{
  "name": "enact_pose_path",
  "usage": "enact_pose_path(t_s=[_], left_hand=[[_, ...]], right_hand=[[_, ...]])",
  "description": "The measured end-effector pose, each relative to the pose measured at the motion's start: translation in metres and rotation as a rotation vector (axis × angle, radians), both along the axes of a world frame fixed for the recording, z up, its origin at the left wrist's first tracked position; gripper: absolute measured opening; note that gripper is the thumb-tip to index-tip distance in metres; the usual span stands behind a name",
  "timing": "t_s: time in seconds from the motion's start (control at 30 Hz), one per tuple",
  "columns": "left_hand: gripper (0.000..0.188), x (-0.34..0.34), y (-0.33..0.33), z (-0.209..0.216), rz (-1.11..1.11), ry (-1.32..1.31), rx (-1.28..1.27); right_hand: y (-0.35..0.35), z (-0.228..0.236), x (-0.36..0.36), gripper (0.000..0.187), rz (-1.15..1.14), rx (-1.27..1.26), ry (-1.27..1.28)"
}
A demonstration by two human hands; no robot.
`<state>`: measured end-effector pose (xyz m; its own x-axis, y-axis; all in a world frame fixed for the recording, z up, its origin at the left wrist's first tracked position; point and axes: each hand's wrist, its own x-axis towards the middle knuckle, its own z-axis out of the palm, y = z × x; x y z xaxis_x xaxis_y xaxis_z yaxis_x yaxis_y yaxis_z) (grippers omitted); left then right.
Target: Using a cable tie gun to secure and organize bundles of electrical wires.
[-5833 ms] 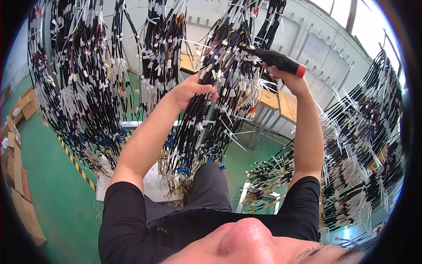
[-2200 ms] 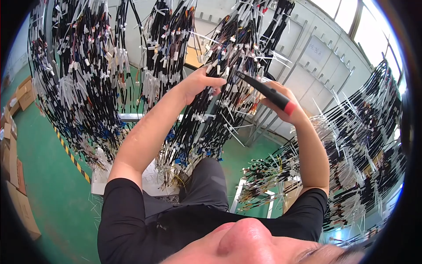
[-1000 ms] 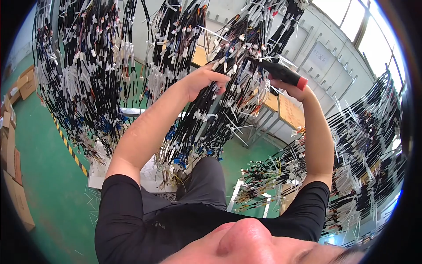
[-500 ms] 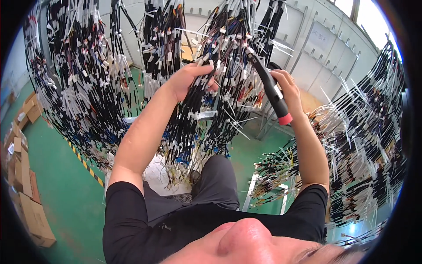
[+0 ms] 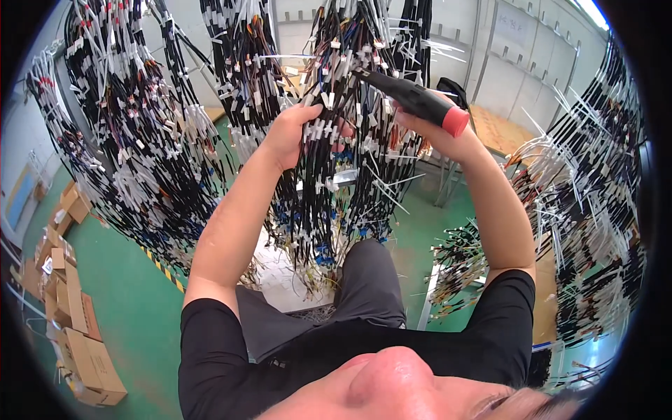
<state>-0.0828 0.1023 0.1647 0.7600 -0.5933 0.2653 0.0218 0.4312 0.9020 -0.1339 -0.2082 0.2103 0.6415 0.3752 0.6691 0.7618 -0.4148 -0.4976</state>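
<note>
In front of me hangs a thick bundle of black cables point(image 5: 318, 157) with many white connectors. My left hand point(image 5: 285, 136) is closed round its upper part, the thumb lying across the front and fingertips showing on the far side. My right hand point(image 5: 446, 140) grips a black cable tie gun point(image 5: 406, 96) with a red end cap; its handle is mostly hidden by the gun's body and my hand. The gun lies nearly level, its nose at the bundle just above and right of my left hand. White cable ties point(image 5: 392, 192) stick out at the bundle's right side.
More cable bundles hang at the left point(image 5: 143, 133) and right point(image 5: 588, 224). Cardboard boxes point(image 5: 87, 364) line the green floor at far left. A white panel point(image 5: 283, 276) lies below the cables near my knee. A wooden board point(image 5: 500, 129) stands behind my right hand.
The cable tie gun has swung from steeply tilted to nearly level, its nose moving left to the bundle and its red end rising. My left hand keeps its hold on the cables.
</note>
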Motion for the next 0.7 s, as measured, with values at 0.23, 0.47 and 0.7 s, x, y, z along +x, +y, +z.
enact_pose_path(t_s=[0.23, 0.47, 0.7], left_hand=[[0.048, -0.001, -0.016, -0.002, -0.025, 0.006, -0.057], [0.033, 0.003, -0.059, -0.028, 0.348, -0.172, 0.018], [0.031, -0.002, -0.063, -0.028, 0.144, 0.089, -0.358]], right_hand=[[-0.005, -0.001, -0.009, 0.034, 0.046, 0.26, 0.195], [0.039, 0.013, -0.017, 0.033, 0.337, 0.436, 0.248], [0.036, 0.033, 0.007, 0.034, 0.262, 0.285, 0.244]])
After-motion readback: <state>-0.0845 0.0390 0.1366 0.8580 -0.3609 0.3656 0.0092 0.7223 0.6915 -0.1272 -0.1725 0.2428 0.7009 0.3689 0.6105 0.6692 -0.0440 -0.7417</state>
